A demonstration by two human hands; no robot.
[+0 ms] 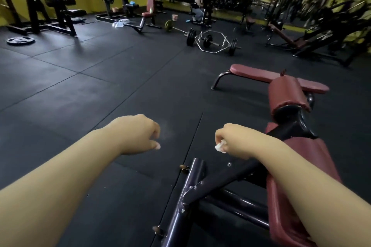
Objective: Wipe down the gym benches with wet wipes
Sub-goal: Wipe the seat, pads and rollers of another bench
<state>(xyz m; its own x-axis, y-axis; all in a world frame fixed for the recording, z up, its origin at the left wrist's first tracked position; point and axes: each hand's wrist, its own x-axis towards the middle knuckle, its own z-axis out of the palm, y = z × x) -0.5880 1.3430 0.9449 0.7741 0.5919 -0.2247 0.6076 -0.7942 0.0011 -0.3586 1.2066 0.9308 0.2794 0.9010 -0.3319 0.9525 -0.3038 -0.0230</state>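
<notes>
My right hand (233, 139) is curled round a small crumpled white wet wipe (220, 146), held in the air above the black frame (192, 190) of a maroon padded bench (305, 166) at the lower right. That bench has a maroon roller pad (288, 94) at its far end. My left hand (140, 134) hangs over the black floor with fingers loosely curled and nothing in it. Beyond the roller pad stands a flat maroon bench (261, 75). Another maroon bench (150, 7) stands far back.
Black rubber floor mats (90, 86) stretch ahead. A hex bar with plates (212, 43) lies mid-floor, a loose plate (20, 40) at the left. Black machines (40, 6) line the yellow walls. A person (197, 10) sits at a far machine.
</notes>
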